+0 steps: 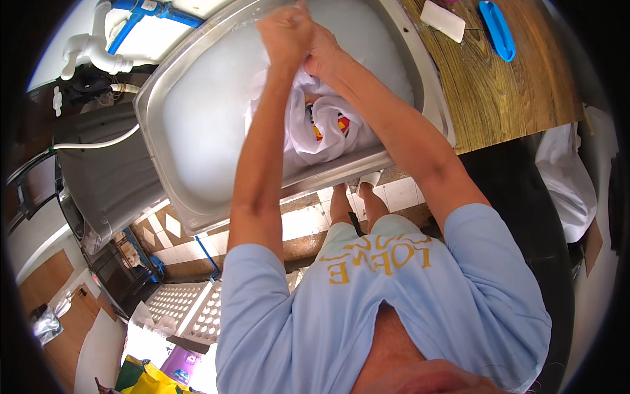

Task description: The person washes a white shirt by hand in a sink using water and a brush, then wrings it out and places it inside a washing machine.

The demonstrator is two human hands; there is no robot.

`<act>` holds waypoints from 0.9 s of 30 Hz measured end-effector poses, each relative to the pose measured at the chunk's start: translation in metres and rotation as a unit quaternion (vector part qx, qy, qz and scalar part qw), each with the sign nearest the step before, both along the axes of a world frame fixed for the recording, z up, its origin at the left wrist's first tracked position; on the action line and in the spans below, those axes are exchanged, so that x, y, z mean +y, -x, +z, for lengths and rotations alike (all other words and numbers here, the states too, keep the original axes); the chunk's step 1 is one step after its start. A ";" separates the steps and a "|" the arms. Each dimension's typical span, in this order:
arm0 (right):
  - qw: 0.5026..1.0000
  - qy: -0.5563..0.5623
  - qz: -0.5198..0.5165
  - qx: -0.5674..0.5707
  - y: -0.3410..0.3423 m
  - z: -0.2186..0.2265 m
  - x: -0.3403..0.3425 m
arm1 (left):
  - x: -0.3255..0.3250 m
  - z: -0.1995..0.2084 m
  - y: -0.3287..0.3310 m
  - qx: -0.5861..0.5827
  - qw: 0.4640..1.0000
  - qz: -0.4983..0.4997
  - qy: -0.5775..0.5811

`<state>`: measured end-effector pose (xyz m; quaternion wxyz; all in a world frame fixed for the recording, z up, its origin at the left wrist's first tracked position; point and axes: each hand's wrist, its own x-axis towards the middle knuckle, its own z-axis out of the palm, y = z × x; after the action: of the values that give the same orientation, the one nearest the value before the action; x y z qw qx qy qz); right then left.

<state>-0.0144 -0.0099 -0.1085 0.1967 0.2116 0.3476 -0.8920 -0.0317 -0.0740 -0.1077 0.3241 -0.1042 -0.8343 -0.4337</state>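
A white cloth garment (328, 134) with a red, yellow and dark print is bunched up in a metal sink (148, 108). Cloudy whitish water fills the basin around it. Above the far part of the garment, my left hand (286, 41) is closed in a fist. Pressed against it is my right hand (323, 54), its fingers also closed. The cloth runs up between my wrists to the two hands. My own fists hide the part of the fabric inside them.
On the wooden counter (512, 98) at right lie a white rectangular block (443, 21) and a long blue plastic item (497, 31). A white tap (98, 49) and blue pipe (141, 14) stand at far left. A white hose (98, 144) reaches the sink's left side. A white bag (566, 184) hangs at right.
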 end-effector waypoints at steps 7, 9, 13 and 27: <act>0.997 -0.014 0.070 -0.020 -0.010 0.013 0.004 | -0.061 -0.014 -0.002 -0.111 0.984 0.107 -0.091; 0.996 0.039 0.083 -0.004 -0.010 0.042 0.023 | -0.089 -0.006 -0.015 -0.186 0.928 0.038 -0.321; 0.985 0.032 0.129 0.110 -0.008 0.053 0.042 | -0.106 0.002 -0.051 -0.273 0.850 -0.026 -0.450; 0.954 0.081 0.170 0.235 0.008 0.022 0.057 | -0.098 0.033 -0.068 -0.294 0.810 -0.129 -0.490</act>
<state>-0.0220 0.0470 -0.0865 0.2746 -0.0825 0.3414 -0.8951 0.0364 -0.1718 -0.0752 0.0123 0.0944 -0.5457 -0.8325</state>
